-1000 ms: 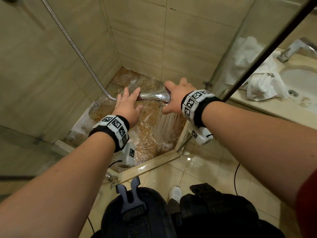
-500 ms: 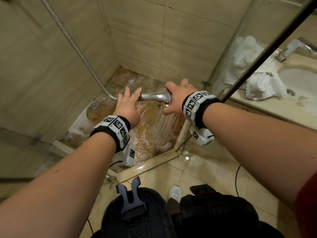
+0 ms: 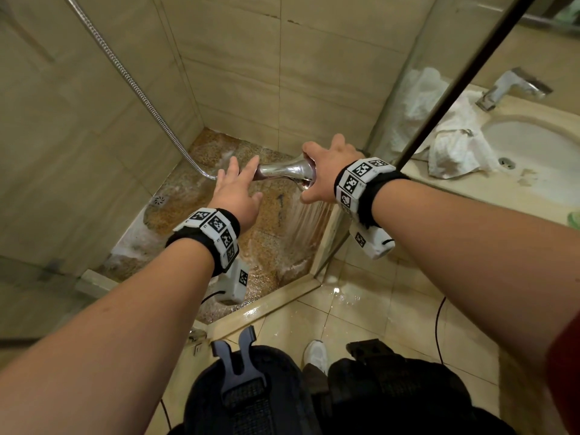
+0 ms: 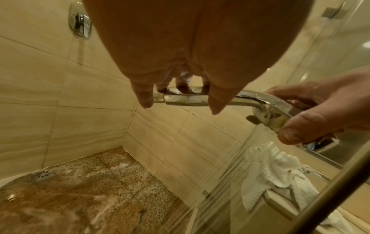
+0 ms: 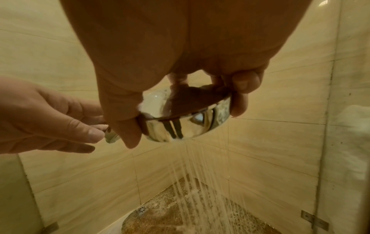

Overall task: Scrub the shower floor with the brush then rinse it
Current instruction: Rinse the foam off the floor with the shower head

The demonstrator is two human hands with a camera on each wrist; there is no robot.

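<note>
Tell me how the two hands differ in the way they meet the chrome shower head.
The right hand curls round the chrome shower head's round spray end, thumb under its rim; the left hand lies on the handle with straight fingers, gripping nothing. The right sits nearer the glass panel, the left nearer the metal hose. Both wear marker wristbands.

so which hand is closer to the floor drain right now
Left. The left hand on the shower handle is nearer the floor drain; the right hand grips the shower head, further off by the glass.
</note>
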